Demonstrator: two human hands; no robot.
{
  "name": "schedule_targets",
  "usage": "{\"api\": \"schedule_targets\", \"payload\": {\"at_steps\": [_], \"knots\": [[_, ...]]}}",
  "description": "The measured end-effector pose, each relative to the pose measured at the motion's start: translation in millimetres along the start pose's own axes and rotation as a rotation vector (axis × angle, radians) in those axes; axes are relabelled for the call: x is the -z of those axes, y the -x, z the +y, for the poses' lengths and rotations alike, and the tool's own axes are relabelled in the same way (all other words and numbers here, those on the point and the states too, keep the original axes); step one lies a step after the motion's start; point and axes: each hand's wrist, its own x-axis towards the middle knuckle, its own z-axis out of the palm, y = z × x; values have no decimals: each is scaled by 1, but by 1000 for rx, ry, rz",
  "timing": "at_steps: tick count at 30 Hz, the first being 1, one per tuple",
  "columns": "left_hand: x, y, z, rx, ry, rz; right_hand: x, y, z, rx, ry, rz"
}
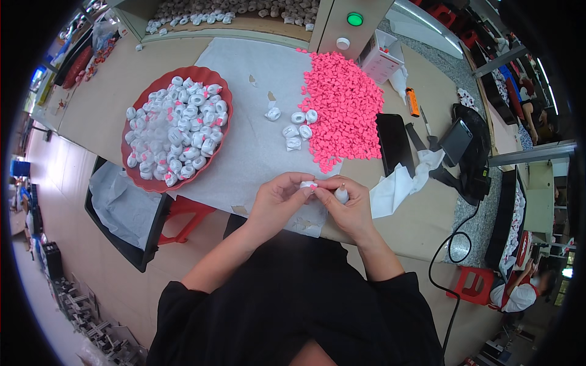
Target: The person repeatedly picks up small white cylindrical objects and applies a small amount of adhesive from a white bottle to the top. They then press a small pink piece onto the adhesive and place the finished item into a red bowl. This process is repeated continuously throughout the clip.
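Note:
My left hand (276,200) pinches a small rounded white piece (308,183) at the table's near edge. A tiny pink piece (313,188) shows on its near side, by my fingertips. My right hand (353,215) meets the left one there, thumb and forefinger at the white piece. Tucked in that same hand is a small white squeeze bottle (342,194), its pointed nozzle up. Just beyond my hands lie several loose white pieces (298,118). They border a wide spread of small pink pieces (345,110).
To the left, a red scalloped bowl (208,74) is heaped with white pieces, some bearing pink. A black phone (395,143), crumpled white tissue (390,190), orange lighter (413,102) and white box (379,60) lie rightward. A black tray (144,251) sits below the table's left side.

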Motion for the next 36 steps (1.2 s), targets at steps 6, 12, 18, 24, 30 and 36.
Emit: {"api": "schedule_targets", "payload": {"at_steps": [6, 12, 18, 24, 30, 36], "knots": [[-3, -1, -3, -4, 70, 34, -3, 5, 4, 212, 141, 3], [-4, -2, -2, 7, 80, 28, -7, 6, 10, 283, 155, 44], [-4, -2, -4, 2, 100, 25, -5, 6, 10, 259, 176, 31], [-4, -5, -2, 54, 157, 39, -4, 4, -1, -78, -83, 80], [-5, -6, 0, 97, 135, 32, 2, -1, -1, -204, -218, 51], [-2, -6, -3, 61, 140, 1, 1, 1, -2, -180, -220, 45]]}}
